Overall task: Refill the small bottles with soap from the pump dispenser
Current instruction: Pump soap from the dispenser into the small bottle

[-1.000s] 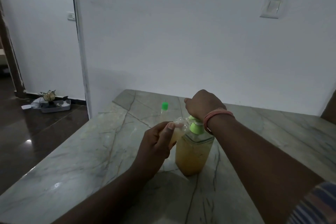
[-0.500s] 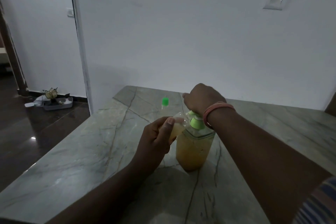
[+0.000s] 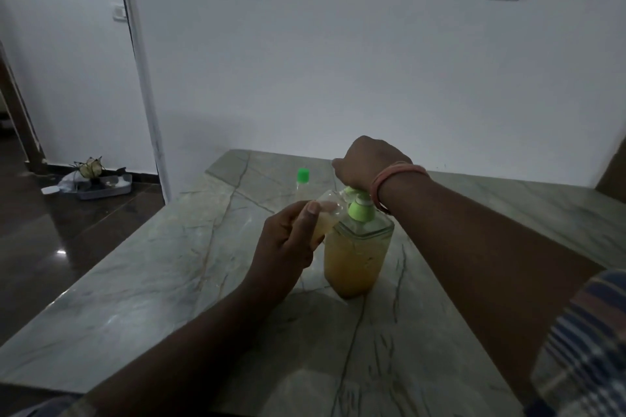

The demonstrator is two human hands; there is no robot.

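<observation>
Head view: pump dispenser (image 3: 355, 257), amber soap, standing on marble table (image 3: 142, 281); right hand (image 3: 367, 162) curling over and pressing its green pump head; left hand (image 3: 288, 247) gripping a tilted small bottle (image 3: 327, 220) at the spout; second small bottle, green-capped (image 3: 302, 179), standing just behind

Dispenser (image 3: 355, 257) amber, pump (image 3: 360, 210) green; table (image 3: 169, 281) grey-veined marble; bangle (image 3: 396, 176) pink.
</observation>
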